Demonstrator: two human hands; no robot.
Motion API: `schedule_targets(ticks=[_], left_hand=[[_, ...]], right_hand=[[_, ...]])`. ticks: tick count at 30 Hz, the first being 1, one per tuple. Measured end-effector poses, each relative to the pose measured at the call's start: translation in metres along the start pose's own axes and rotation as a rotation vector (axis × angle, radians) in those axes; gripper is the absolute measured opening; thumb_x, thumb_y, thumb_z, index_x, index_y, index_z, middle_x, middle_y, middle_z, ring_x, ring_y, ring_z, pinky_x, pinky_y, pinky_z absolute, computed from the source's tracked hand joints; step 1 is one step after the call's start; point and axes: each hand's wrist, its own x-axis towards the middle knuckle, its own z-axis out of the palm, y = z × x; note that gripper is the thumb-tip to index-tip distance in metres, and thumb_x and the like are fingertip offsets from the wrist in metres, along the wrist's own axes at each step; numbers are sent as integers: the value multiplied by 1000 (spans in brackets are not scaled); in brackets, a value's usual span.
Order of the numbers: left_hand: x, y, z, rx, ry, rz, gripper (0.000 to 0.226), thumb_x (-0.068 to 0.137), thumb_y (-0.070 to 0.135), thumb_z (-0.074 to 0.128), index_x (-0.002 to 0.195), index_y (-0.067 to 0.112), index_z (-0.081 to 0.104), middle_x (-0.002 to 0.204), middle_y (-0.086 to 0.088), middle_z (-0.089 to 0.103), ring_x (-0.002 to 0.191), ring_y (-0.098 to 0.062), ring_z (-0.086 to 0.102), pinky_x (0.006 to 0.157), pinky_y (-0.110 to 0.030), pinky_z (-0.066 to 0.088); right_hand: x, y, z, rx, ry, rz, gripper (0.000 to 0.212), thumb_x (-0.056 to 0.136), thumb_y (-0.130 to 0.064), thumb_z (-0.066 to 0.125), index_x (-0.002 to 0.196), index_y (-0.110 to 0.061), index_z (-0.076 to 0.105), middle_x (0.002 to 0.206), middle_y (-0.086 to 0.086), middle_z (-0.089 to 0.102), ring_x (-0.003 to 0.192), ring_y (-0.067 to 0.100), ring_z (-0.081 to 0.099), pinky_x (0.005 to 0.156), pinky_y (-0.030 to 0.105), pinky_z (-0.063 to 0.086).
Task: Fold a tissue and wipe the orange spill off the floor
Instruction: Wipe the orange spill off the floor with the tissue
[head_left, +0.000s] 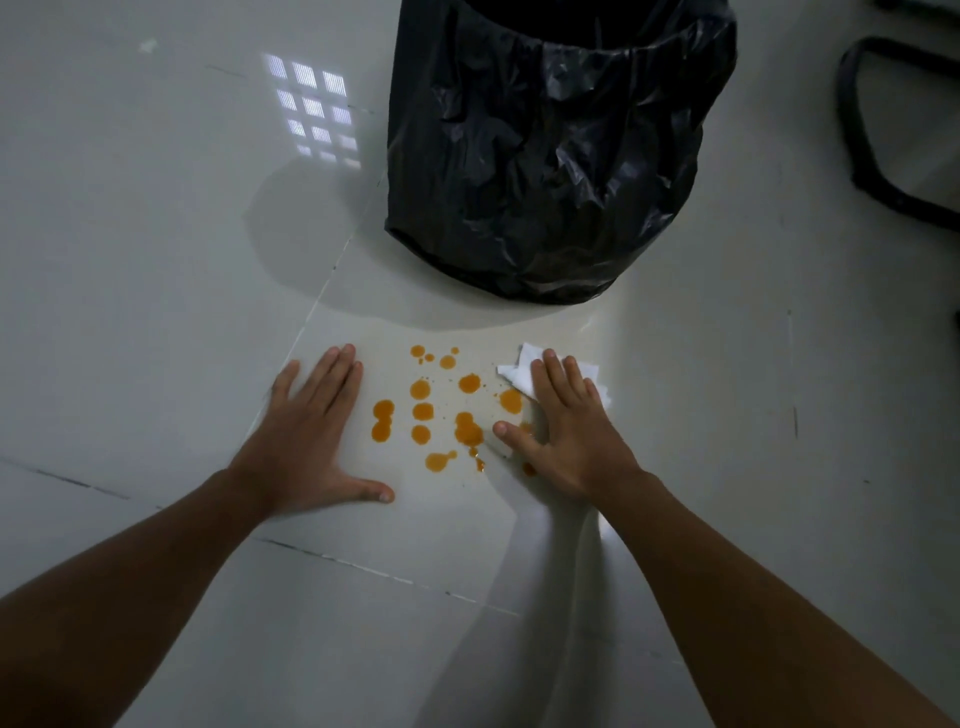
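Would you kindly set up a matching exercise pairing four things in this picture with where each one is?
Things:
1. left hand
2. right hand
3. tissue
4. bin with a black bag

Places:
A. behind the orange spill, standing on the floor
B. flat on the bare floor, left of the drops
C. pressed under a palm
D. on the white paper, at the spill's right edge

Pairs: 1-B, 2-D, 3-C, 4-A

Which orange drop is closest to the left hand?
The double drop at the far left edge of the spill, two blobs merged one above the other, lies just right of the left hand; every other drop sits farther right.
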Motion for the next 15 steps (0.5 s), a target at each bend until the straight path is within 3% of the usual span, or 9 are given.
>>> schedule_targets(ticks=[4,8,15], left_hand=[[0,0,1,1,1,1,149,57,106,29,158,-2,14,169,-18,8,157,-30,9,122,-63,18],[0,-1,1,-12,3,2,150,56,107,30,158,-1,13,170,-17,6,158,-29,6,123,-63,16],[0,-2,2,-5,14,-3,149,57,106,32,159,1,9,170,-15,3,158,-27,1,124,-61,12]], right_hand=[[-39,1,17,44,124,116,103,85,-86,24,160,-23,-9,166,-7,-20,151,12,-24,121,35,-12],[-58,-6,25,81,126,179,102,83,-86,19,159,-24,-11,166,-6,-20,150,11,-26,120,34,-14],[1,-14,2,-8,-37,-10,108,80,-89,15,160,-20,-8,167,-1,-20,151,18,-23,124,41,-9]])
